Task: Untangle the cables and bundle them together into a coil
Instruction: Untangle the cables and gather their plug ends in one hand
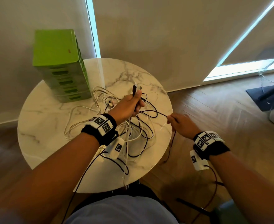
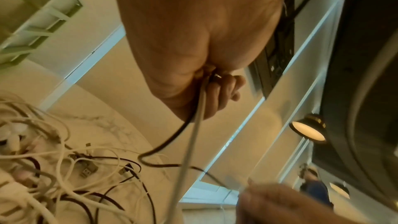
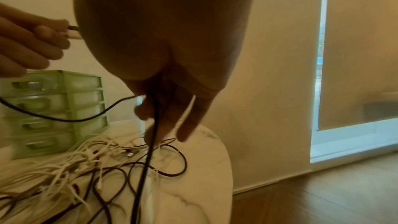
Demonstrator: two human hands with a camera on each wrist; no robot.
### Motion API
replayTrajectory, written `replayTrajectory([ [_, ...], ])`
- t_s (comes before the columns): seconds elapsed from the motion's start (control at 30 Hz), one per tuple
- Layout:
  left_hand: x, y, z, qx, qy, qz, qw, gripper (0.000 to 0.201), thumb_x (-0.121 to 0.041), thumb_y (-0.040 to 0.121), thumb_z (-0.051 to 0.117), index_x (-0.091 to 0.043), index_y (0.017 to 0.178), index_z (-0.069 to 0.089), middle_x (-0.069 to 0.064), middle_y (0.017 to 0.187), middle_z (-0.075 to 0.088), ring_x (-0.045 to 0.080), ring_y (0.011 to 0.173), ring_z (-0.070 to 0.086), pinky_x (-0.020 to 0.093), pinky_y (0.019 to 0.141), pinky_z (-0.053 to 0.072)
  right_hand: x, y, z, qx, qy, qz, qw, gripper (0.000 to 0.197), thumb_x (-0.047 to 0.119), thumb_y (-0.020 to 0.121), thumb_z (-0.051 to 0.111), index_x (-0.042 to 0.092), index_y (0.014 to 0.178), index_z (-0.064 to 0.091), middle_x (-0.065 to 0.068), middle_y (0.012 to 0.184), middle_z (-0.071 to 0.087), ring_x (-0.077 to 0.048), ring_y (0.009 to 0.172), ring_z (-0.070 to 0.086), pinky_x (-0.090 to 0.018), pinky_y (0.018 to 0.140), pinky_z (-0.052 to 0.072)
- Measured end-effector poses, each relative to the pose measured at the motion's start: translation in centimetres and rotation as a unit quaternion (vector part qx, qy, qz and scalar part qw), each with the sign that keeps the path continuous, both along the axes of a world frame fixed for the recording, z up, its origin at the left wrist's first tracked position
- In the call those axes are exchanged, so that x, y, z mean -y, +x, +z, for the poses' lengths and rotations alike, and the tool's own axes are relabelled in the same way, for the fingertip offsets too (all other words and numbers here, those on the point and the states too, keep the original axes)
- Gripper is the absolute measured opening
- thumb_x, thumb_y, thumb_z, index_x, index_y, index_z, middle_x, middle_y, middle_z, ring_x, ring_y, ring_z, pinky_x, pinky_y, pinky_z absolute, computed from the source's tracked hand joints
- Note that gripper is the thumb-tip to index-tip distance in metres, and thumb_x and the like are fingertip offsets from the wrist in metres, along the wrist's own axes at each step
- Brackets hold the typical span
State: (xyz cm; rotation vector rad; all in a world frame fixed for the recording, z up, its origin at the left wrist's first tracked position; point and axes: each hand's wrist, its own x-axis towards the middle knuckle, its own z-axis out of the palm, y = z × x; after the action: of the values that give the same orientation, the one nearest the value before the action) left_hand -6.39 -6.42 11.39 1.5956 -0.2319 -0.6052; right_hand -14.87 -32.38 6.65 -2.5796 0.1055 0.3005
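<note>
The left hand (image 1: 129, 105) was raised over the round white marble bench (image 1: 52, 113), its fingers curled round two cable ends, one black and one white, whose plugs (image 1: 137, 88) stuck up beyond the knuckles. The left wrist view showed both cords running down out of that fist. To its right and nearer the body, the right hand (image 1: 180, 125) pinched a thin black cable (image 1: 155, 113) that ran taut between the two hands; a white cord also appeared to pass through those fingers, though blur made it hard to confirm. From the right hand the black cable dropped over the bench edge toward the floor.

Below and to the left of the left hand lay the loose tangle of white and black cables (image 1: 121, 130), spread in crossing loops on the bench, with several plugs buried in it. Beyond that, farther from the hands, stood a green plastic drawer unit (image 1: 61, 65).

By my reading the work was at an early stage: two ends had been gathered and one black cable was being drawn clear, but most cords lay knotted together and no coil had been formed. Separating the remaining white cords, collecting their ends and winding everything into one bundle was all left to do.
</note>
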Motion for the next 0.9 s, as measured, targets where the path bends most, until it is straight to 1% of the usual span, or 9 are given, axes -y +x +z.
replayTrajectory([
  [0.07, 0.1, 0.4, 0.1, -0.047, -0.064, 0.021, 0.997, 0.051, -0.051, 0.106, 0.035, -0.011, 0.081, 0.055, -0.004, 0.058, 0.031, 0.011, 0.050, 0.027, 0.024, 0.049, 0.024, 1.0, 0.1, -1.6, -0.077, -0.036, -0.028, 0.996, 0.026, 0.032, 0.106, 0.043, 0.020, 0.102, 0.065, -0.003, 0.094, 0.074, -0.009, 0.087, 0.068, -0.033, 0.083, 0.048],
  [0.13, 0.2, 0.8, 0.4, -0.098, -0.125, 0.040, 0.986, 0.048, -0.048, 0.107, 0.037, -0.014, 0.075, 0.050, -0.006, 0.056, 0.025, 0.011, 0.051, 0.022, 0.025, 0.049, 0.019, 0.3, 0.2, -2.5, -0.127, -0.037, -0.025, 0.991, 0.038, 0.031, 0.103, 0.051, 0.015, 0.137, 0.053, -0.012, 0.138, 0.059, -0.026, 0.127, 0.056, -0.036, 0.104, 0.042],
  [0.23, 0.8, 0.6, 0.9, -0.150, -0.187, 0.032, 0.970, 0.044, -0.040, 0.108, 0.033, -0.017, 0.071, 0.041, -0.007, 0.055, 0.023, 0.011, 0.052, 0.019, 0.026, 0.050, 0.018, -4.2, 0.7, -0.9, -0.042, 0.130, 0.022, 0.990, 0.069, 0.036, 0.097, 0.064, 0.021, 0.155, 0.030, -0.002, 0.161, 0.031, -0.015, 0.147, 0.029, -0.025, 0.115, 0.025],
  [0.37, 1.4, 0.2, 1.8, -0.163, -0.218, 0.000, 0.962, 0.034, -0.030, 0.103, 0.027, -0.018, 0.072, 0.033, -0.005, 0.061, 0.025, 0.011, 0.053, 0.022, 0.029, 0.054, 0.018, -10.9, 1.9, 1.9, -0.039, 0.260, 0.118, 0.958, 0.062, 0.047, 0.089, 0.071, 0.024, 0.141, 0.046, 0.011, 0.145, 0.049, 0.000, 0.131, 0.045, -0.018, 0.111, 0.034],
  [0.47, 0.2, 0.7, 2.7, -0.149, -0.202, -0.028, 0.968, 0.032, -0.027, 0.103, 0.025, -0.018, 0.072, 0.032, -0.003, 0.062, 0.026, 0.014, 0.056, 0.030, 0.028, 0.056, 0.026, -12.2, 2.6, 2.2, -0.120, 0.286, 0.152, 0.938, 0.030, 0.039, 0.100, 0.060, 0.013, 0.107, 0.073, 0.002, 0.112, 0.074, -0.015, 0.110, 0.067, -0.033, 0.102, 0.049],
  [0.53, -1.5, 1.4, 3.4, -0.142, -0.180, -0.034, 0.973, 0.034, -0.026, 0.105, 0.024, -0.016, 0.074, 0.036, -0.002, 0.061, 0.033, 0.020, 0.060, 0.050, 0.031, 0.063, 0.045, -11.0, 2.9, 2.4, -0.183, 0.343, 0.110, 0.915, 0.038, 0.032, 0.102, 0.056, 0.007, 0.077, 0.069, -0.008, 0.082, 0.074, -0.031, 0.096, 0.072, -0.033, 0.091, 0.054],
  [0.6, -3.2, 1.9, 3.6, -0.138, -0.170, -0.029, 0.975, 0.036, -0.023, 0.106, 0.023, -0.013, 0.077, 0.041, 0.001, 0.060, 0.042, 0.029, 0.080, 0.068, 0.041, 0.080, 0.058, -9.2, 3.1, 3.0, -0.248, 0.378, 0.066, 0.890, 0.041, 0.033, 0.100, 0.060, 0.008, 0.068, 0.059, -0.013, 0.065, 0.062, -0.035, 0.081, 0.073, -0.037, 0.083, 0.054],
  [0.73, -4.5, 2.3, 2.9, -0.169, -0.204, -0.009, 0.964, 0.034, -0.022, 0.105, 0.024, -0.010, 0.082, 0.046, 0.003, 0.061, 0.044, 0.043, 0.109, 0.068, 0.047, 0.097, 0.055, -6.7, 4.7, 4.1, -0.288, 0.298, 0.104, 0.904, 0.045, 0.039, 0.096, 0.063, 0.011, 0.063, 0.051, -0.010, 0.056, 0.052, -0.029, 0.067, 0.069, -0.037, 0.080, 0.050],
  [0.9, -4.4, 3.2, 2.8, -0.151, -0.298, 0.089, 0.938, 0.025, -0.020, 0.101, 0.030, -0.016, 0.079, 0.041, -0.001, 0.066, 0.032, 0.021, 0.066, 0.053, 0.049, 0.098, 0.050, -5.6, 7.4, 3.3, -0.188, 0.022, 0.147, 0.971, 0.044, 0.038, 0.095, 0.064, 0.017, 0.059, 0.049, -0.006, 0.060, 0.069, -0.016, 0.060, 0.063, -0.033, 0.069, 0.047],
])
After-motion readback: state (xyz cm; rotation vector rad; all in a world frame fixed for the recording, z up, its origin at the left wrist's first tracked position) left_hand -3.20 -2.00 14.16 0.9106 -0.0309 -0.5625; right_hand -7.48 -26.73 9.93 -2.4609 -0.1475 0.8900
